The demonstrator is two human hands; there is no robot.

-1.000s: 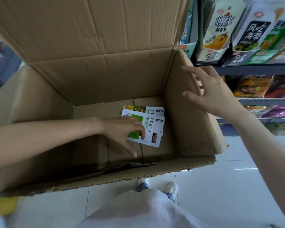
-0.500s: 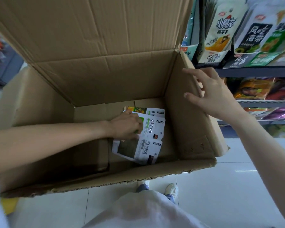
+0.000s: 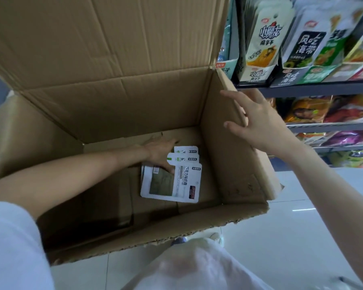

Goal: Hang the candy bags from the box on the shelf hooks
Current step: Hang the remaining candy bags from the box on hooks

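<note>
Several candy bags (image 3: 172, 181) half-hide left hand's fingers (image 3: 170, 169).

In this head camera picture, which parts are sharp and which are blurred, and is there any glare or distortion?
Head view: the white candy bags in the brown cardboard box are fairly sharp, their print readable; the hanging snack packets on the shelf smear toward the right edge; a bright streak of glare lies on the glossy white floor tiles; the wide lens bends the box edges.

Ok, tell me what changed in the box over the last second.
The left hand went from lying flat on the candy bags to gripping a stack and drawing it toward the near wall. The right hand stayed open by the box flap.
</note>
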